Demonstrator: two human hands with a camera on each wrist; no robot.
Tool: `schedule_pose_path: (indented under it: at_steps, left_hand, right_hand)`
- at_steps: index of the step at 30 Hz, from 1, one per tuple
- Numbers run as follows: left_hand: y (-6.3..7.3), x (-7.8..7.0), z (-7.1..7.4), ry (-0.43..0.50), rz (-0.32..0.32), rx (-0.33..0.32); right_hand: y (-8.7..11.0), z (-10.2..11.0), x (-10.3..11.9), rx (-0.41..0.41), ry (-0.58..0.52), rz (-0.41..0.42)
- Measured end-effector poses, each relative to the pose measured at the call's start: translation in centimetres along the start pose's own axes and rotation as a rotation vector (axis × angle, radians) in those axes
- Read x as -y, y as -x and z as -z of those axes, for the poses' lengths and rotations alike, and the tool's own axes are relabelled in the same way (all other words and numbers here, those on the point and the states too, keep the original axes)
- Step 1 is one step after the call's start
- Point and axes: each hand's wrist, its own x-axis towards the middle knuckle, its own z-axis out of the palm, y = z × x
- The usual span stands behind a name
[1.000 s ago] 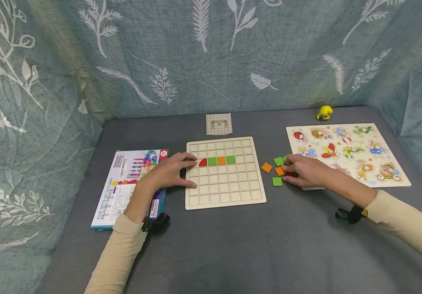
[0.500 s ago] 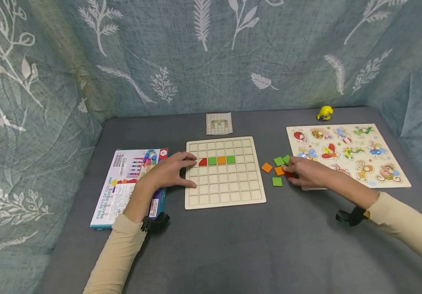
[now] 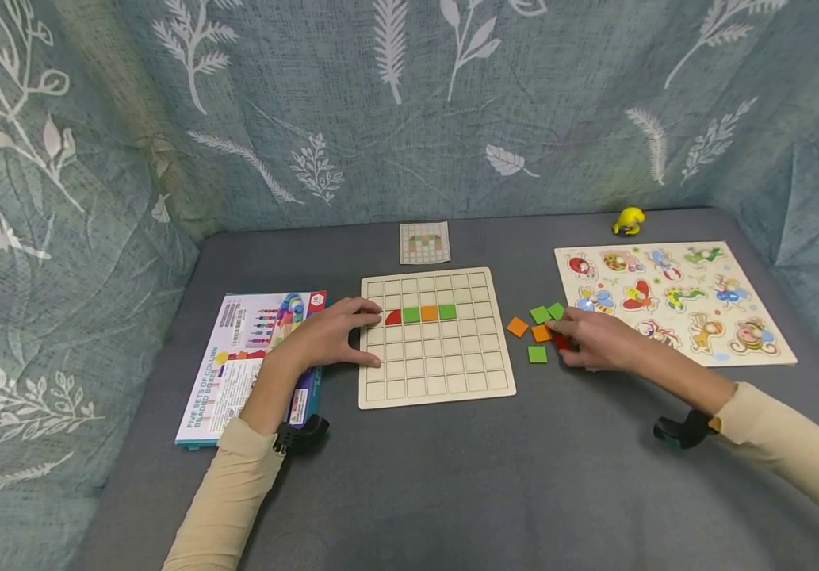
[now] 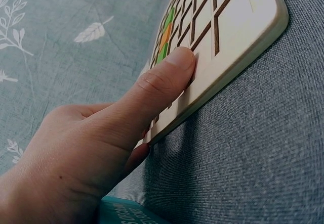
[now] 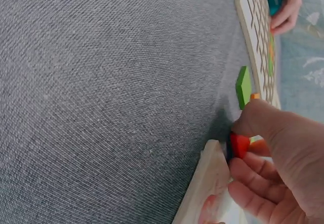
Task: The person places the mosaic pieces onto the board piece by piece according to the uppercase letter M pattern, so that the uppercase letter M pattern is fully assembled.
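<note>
A square wooden grid board (image 3: 438, 403) lies in mid-table. One of its rows bears a red piece with a curved edge (image 3: 394, 317), a green tile (image 3: 411, 315), an orange tile (image 3: 429, 313) and another green tile (image 3: 447, 312). My left hand (image 3: 331, 333) rests on the board's left edge, fingers and thumb spread; the left wrist view shows the thumb (image 4: 169, 75) on its top face. To the right, my right hand (image 3: 602, 339) pinches a red piece (image 5: 239, 144) beside loose green tiles (image 3: 537, 354) and orange tiles (image 3: 518, 327). The fingers partly hide this red piece.
A small pattern card (image 3: 424, 243) lies behind the board. At the left is a printed box (image 3: 202, 412), partly under the left forearm. A wooden insect puzzle (image 3: 686, 297) lies at the right, with a yellow toy (image 3: 629, 221) behind it.
My right hand has shifted slightly right and down among the loose tiles, showing more of a green tile and the red piece. The left hand and board stay in place.
</note>
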Motion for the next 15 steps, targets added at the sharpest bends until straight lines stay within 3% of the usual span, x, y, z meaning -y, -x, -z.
schedule_pose_path:
  at_steps: [7,15]
  left_hand:
    - [0.0,0.0,-0.1,-0.011,0.004,-0.002]
    - [0.1,0.1,-0.1,-0.016,-0.004,-0.009]
  right_hand:
    - [0.1,0.6,-0.4,-0.168,-0.098,0.026]
    - [0.1,1.5,-0.3,-0.133,-0.194,-0.047]
